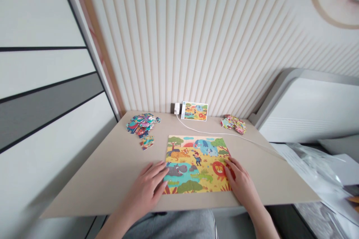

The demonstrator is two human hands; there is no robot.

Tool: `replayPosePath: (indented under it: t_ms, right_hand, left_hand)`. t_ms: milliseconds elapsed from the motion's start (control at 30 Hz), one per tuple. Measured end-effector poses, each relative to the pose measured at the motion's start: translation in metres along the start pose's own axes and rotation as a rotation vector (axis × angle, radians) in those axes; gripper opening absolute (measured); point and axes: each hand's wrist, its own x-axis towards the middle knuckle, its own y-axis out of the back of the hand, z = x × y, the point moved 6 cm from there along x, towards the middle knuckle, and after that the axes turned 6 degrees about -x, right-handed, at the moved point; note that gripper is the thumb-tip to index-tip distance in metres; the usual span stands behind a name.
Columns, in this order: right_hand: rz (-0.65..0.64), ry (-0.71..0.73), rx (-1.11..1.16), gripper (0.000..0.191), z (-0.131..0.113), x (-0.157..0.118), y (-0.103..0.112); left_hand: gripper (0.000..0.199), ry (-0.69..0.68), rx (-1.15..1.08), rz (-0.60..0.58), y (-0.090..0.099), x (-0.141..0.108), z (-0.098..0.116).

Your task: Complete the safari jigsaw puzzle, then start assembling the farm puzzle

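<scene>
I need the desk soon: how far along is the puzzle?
The puzzle looks assembled, with no gap visible, and resembles the card. The left hand and right hand touch its side edges. Nothing seems left on it; whether the loose left pile and right pile matter, I can't tell.

No text, number or brand can be read; the picture card (195,111) has a blue mark (184,103) at its upper left; too small to make out

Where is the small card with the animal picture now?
In the head view, the card leans against the ribbed wall at the table's far edge, just right of the white plug.
</scene>
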Motion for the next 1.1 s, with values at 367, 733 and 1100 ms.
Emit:
replayPosePath:
  t_ms: [367,733,1100]
  right_hand:
    - [-0.056,-0.056,-0.067,0.05,0.048,-0.024,0.012]
    - [-0.129,-0.189,-0.203,0.061,0.072,-0.033,0.016]
    - [-0.181,-0.125,-0.206,0.066,0.037,-0.01,0.021]
  left_hand:
    - [0.04,-0.114,-0.112,-0.098,-0.009,0.012,0.03]
    - [0.038,-0.181,-0.141,-0.159,-0.031,0.055,0.071]
    - [0.066,-0.248,-0.108,-0.307,-0.078,0.127,0.102]
